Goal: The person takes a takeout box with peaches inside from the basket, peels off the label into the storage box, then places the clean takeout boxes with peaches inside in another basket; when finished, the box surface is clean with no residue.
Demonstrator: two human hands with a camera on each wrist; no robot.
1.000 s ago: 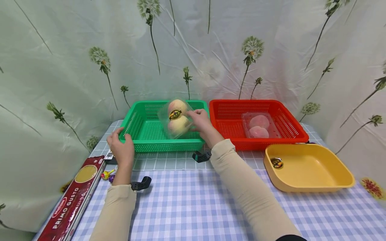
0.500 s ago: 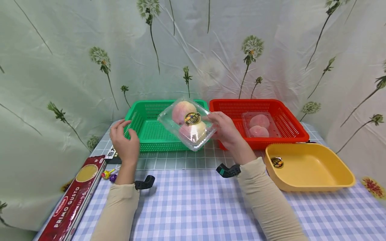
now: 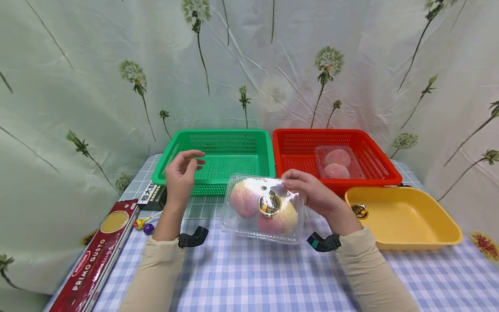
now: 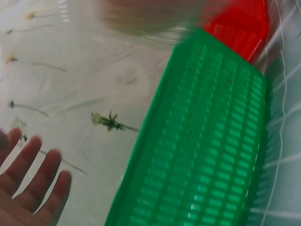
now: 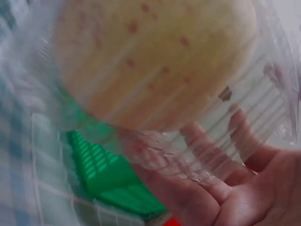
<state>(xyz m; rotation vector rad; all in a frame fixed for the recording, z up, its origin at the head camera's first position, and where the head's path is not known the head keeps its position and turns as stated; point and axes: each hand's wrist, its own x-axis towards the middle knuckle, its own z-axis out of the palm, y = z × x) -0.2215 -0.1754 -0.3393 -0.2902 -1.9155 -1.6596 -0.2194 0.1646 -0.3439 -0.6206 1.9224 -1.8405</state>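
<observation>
A clear plastic clamshell [image 3: 243,225] with two peaches inside and a round black sticker hangs tilted above the checked cloth, in front of the baskets. My right hand [image 3: 317,195] grips its upper right corner. In the right wrist view, a peach [image 5: 155,61] shows large through the plastic, with the fingers [image 5: 207,146] behind the wall of the pack. To the left, my left hand [image 3: 182,173] is raised in front of the green basket [image 3: 222,188], holding nothing. Its fingers [image 4: 42,188] are spread and loosely bent in the left wrist view.
Beside the green basket stands a red basket [image 3: 296,138] with another pack of peaches [image 3: 337,164]. A yellow tub [image 3: 405,216] with a round sticker sits at the right. A red pasta pack [image 3: 101,255], lollipops [image 3: 142,224] and a black box [image 3: 156,197] lie at the left.
The right hand has lifted the peach pack out of the green basket and brought it nearer and to the right. The left hand has left the basket's rim and moved right.
</observation>
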